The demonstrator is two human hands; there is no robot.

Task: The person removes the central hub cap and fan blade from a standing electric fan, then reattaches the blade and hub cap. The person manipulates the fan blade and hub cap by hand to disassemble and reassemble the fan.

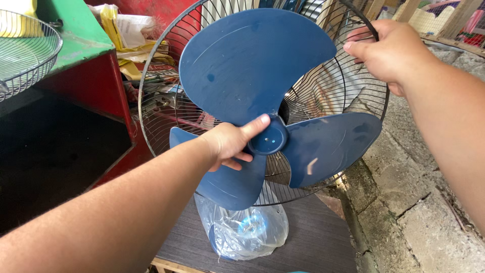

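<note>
We see the blue blade [262, 76] upright against the wire guard [348, 86], above a dark board [313, 237]. The left hand [230, 144] is clamped on its hub [270, 139]; the right hand [386, 50] grips the guard's rim. A plastic bag [247, 227] lies below, a wire basket [25, 50] far left.

This looks like a small repair workshop, partly open to the outdoors. A red workbench [96, 86] with a green top [76, 35] stands at the left, and a spare wire fan guard [25, 50] rests on it. Tools and yellowed rags [134, 48] lie heaped behind a blue three-blade fan [262, 101], which sits in its rear wire grille [348, 81] with no front cover. The fan's base is wrapped in a clear plastic bag [247, 230] on a dark board [313, 242]. A rough concrete block wall [419, 202] runs along the right.
</note>
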